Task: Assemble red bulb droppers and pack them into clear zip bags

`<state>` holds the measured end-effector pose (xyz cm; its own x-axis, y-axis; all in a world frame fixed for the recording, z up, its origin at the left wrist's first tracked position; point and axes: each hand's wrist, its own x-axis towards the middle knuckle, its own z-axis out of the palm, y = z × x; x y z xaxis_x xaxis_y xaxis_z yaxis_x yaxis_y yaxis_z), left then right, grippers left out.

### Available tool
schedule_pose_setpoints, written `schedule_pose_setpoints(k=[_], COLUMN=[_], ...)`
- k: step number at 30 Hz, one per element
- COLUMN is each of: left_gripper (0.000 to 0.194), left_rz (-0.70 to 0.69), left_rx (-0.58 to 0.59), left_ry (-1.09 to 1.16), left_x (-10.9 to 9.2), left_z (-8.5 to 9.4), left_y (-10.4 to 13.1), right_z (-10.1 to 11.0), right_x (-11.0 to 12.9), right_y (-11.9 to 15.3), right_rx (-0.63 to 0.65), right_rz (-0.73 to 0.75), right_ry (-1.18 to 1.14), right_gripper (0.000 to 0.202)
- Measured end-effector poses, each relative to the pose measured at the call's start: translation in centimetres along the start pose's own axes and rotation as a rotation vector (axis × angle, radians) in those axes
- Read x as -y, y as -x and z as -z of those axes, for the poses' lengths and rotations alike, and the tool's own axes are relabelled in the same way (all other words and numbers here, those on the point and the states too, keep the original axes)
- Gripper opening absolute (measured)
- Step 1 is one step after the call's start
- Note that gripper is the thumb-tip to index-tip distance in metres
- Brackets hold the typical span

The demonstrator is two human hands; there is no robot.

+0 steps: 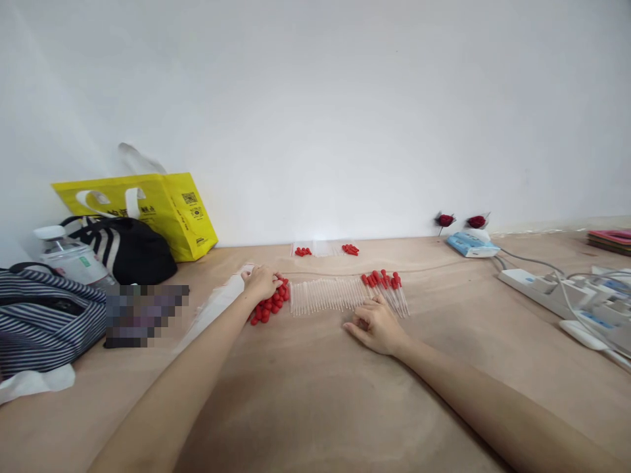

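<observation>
My left hand [261, 284] reaches over the left side of a heap of small red rounded caps [266, 307]. Its fingers bend together at the heap's upper edge, and whatever is between them is hidden. To the right of the heap lies a row of thin clear sticks [328, 295], side by side. Several sticks at the row's right end carry red caps [382, 279] on their far ends. Just below these rests my right hand [379, 325], its fingers partly curled and the thumb apart from them. Nothing shows in its grip.
Clear bags with red pieces [351, 249] lie by the wall. A white plastic sheet [217, 305] is beside my left forearm. Bags, including a yellow one [197, 223], and a bottle [73, 259] stand left. A tissue pack [472, 244], dark red roses [446, 221] and a power strip [532, 289] are right.
</observation>
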<state>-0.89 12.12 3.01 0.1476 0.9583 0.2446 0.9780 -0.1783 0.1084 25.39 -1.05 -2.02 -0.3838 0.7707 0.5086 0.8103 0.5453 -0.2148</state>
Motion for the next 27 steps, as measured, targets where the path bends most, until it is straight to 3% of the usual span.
schedule_pose_setpoints(k=[4, 8, 11, 15, 18, 22, 27], left_gripper=[0.013, 0.019, 0.016, 0.012, 0.011, 0.024, 0.015], left_rz=[-0.048, -0.111, -0.249, -0.3, -0.315, -0.404, -0.453], left_rx=[-0.064, -0.128, -0.092, -0.007, 0.012, 0.014, 0.014], left_ry=[0.052, 0.144, 0.349, 0.387, 0.371, 0.357, 0.361], left_x=[0.1, -1.4, -3.4, -5.1, -5.2, -5.2, -5.9], left_z=[1.8, 2.8, 1.9, 0.0, -0.5, -0.4, -0.9], left_y=[1.0, 5.1, 9.2, 12.8, 13.4, 13.2, 12.8], right_z=[-0.1, 0.2, 0.5, 0.3, -0.2, -0.6, -0.5], right_x=[-0.5, -2.2, -3.3, -3.7, -3.8, -4.2, -4.4], right_y=[-0.3, -1.6, -3.3, -5.1, -5.9, -6.3, -6.6], right_rx=[-0.053, -0.074, 0.023, 0.15, 0.17, 0.192, 0.212], right_rz=[-0.145, -0.446, -0.63, -0.74, -0.772, -0.81, -0.825], right_ry=[0.077, 0.181, 0.212, 0.212, 0.215, 0.209, 0.193], right_gripper=[0.024, 0.019, 0.02, 0.021, 0.018, 0.013, 0.012])
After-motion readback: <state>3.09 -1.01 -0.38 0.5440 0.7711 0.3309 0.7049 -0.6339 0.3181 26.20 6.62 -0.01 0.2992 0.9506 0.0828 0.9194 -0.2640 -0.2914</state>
